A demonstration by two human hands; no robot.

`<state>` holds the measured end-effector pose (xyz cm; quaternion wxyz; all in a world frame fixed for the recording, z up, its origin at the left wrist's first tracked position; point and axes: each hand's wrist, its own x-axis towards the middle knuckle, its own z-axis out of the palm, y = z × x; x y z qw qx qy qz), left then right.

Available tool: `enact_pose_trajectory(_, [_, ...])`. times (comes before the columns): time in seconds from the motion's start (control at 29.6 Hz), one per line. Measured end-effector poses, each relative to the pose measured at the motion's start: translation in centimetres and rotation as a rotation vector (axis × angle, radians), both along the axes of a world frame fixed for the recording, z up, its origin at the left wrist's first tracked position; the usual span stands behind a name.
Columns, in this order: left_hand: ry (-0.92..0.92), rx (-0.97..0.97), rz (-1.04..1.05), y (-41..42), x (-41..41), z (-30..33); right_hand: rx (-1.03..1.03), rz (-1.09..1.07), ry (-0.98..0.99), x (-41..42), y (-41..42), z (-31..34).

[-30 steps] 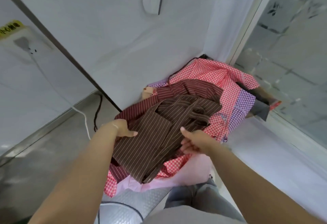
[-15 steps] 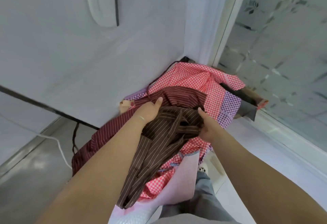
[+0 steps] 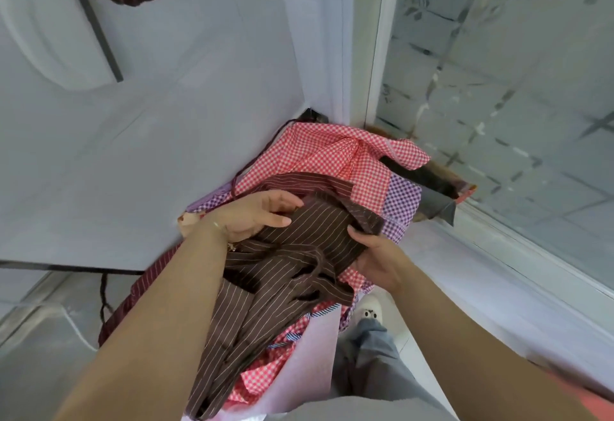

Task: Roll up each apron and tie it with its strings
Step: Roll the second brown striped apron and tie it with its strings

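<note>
1. Head view — what changed: a second ago both hands held the brown apron (image 3: 299, 254) at its near edges, spread fairly flat over the pile. Since then they have moved up to its far end, and the cloth there is now bunched into a thick fold or the start of a roll.

2. Head view — meaning for the task: rolling seems to have just begun. The near half of the apron hangs loose toward the person, and its strings (image 3: 309, 274) lie in slack loops on top, untied.

3. Head view — left hand (image 3: 255, 213): fingers fairly straight and lying over the top left of the bunched end, thumb alongside — it presses the cloth rather than pinching it.

4. Head view — right hand (image 3: 372, 254): it grips the right side of the bunched end, thumb on top, fingers curled beneath and mostly hidden.

5. Head view — where the apron lies: on a heap of other aprons, over a maroon striped one (image 3: 319, 181), with a red check one (image 3: 332, 151) and a purple check one (image 3: 400, 199) behind. What carries the heap is hidden.
</note>
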<state>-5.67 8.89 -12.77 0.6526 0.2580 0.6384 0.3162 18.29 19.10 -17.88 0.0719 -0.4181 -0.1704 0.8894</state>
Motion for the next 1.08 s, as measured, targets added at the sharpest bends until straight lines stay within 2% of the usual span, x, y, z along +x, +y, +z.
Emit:
enact_pose_trajectory(0.07, [0.023, 0.049, 0.059, 0.6, 0.3, 0.1, 0.042, -0.042, 0.036, 0.6, 0.7, 0.1])
enact_pose_trajectory(0.14, [0.142, -0.024, -0.026, 2.3, 0.9, -0.1, 0.114, -0.056, -0.018, 1.0, 1.5, -0.1])
enact_pose_trajectory(0.2, [0.153, -0.122, -0.142, 3.9, 1.4, -0.2, 0.223, -0.051, -0.137, 1.1, 2.1, -0.7])
enact_pose_trajectory(0.27, [0.114, -0.063, -0.102, 5.3, 2.2, -0.3, 0.323, -0.061, -0.218, 1.1, 2.7, -1.1])
enact_pose_trajectory(0.34, [0.184, 0.076, 0.041, 6.5, 2.9, -0.2, 0.387, -0.098, -0.264, 1.1, 3.4, -0.9])
enact_pose_trajectory(0.41, [0.371, 0.177, 0.219, 7.3, 3.6, -0.3, 0.501, -0.110, -0.361, 0.9, 4.3, -0.8])
enact_pose_trajectory(0.47, [0.604, 0.221, 0.340, 7.4, 3.9, -0.6, 0.643, -0.110, -0.578, 0.6, 5.2, -1.6])
enact_pose_trajectory(0.54, [0.775, 0.212, 0.390, 6.1, 3.7, -0.9, 0.794, -0.124, -0.816, 0.5, 5.2, -2.1])
enact_pose_trajectory(0.57, [0.855, 0.187, 0.383, 4.8, 3.4, -1.1, 0.904, -0.107, -0.854, 0.3, 4.7, -2.0])
enact_pose_trajectory(0.64, [1.065, 0.132, 0.359, 1.5, 2.8, -2.0, 1.052, 0.022, -0.713, -0.5, 2.9, -1.6])
enact_pose_trajectory(0.74, [1.265, -0.004, 0.442, -4.3, 2.7, -3.3, 0.969, 0.418, -0.447, -2.4, -0.9, -1.4])
enact_pose_trajectory(0.81, [1.285, -0.078, 0.494, -7.5, 3.5, -3.7, 1.023, 0.699, -0.462, -3.3, -2.5, -2.2])
enact_pose_trajectory(0.88, [1.252, -0.155, 0.445, -10.3, 4.0, -4.2, 1.128, 0.951, -0.554, -3.7, -3.5, -2.5])
enact_pose_trajectory(0.95, [1.189, -0.199, 0.356, -12.4, 4.5, -4.6, 1.126, 0.967, -0.566, -3.9, -3.9, -2.3])
enact_pose_trajectory(1.08, [1.212, -0.138, 0.182, -14.7, 4.9, -5.0, 0.937, 0.695, -0.422, -2.8, -3.6, -0.5])
